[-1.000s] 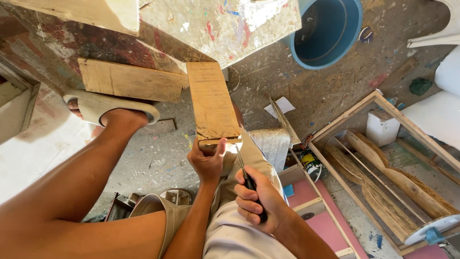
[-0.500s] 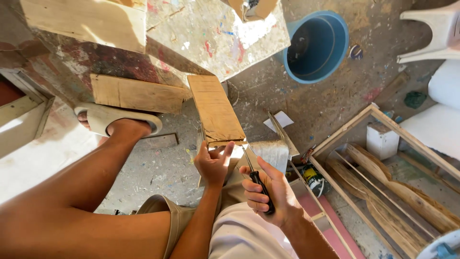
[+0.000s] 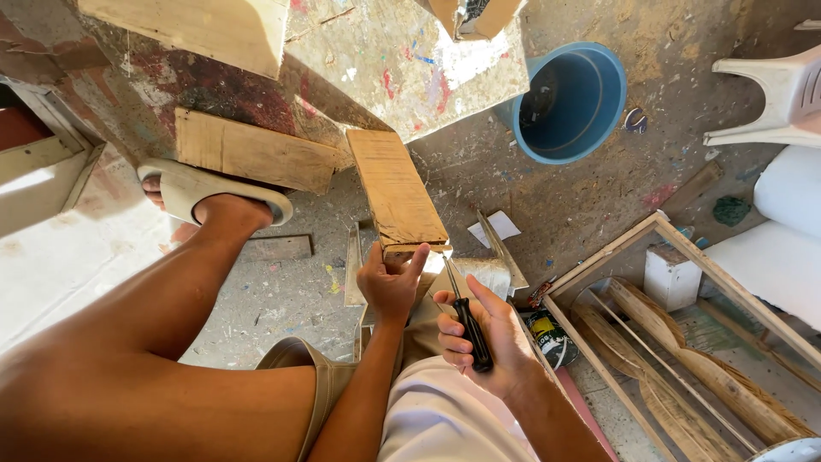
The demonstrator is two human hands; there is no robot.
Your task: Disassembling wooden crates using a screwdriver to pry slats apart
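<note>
View: looking straight down from the person's head at both bare hands, a bent left leg and a rough, paint-speckled concrete floor.
Left hand: the left hand (image 3: 389, 282) cups the near end of a wooden board (image 3: 395, 188), fingers curled at its lower edge and thumb raised against the end grain.
Right hand: the right hand (image 3: 481, 338) is closed in a fist around the black handle of a screwdriver (image 3: 463, 312); the shaft points up and away, its tip just at the board's near right corner.
Board: a narrow plank running away from the person, its far end tucked under the edge of a paint-spattered worktop (image 3: 402, 68).
Left side: a foot in a pale slide sandal (image 3: 209, 192) rests on the floor, touching a second, wider wooden plank (image 3: 252, 154) that lies crosswise just left of the board.
Right side: a shallow wooden frame (image 3: 735, 295) holding curved wooden strips sits well apart from the hands, with a white block in its corner.
Far edge: a blue bucket (image 3: 569, 103) stands beyond the board, next to the worktop's corner.
Open room: bare floor shows between the board and the frame, and between the board and the bucket.
</note>
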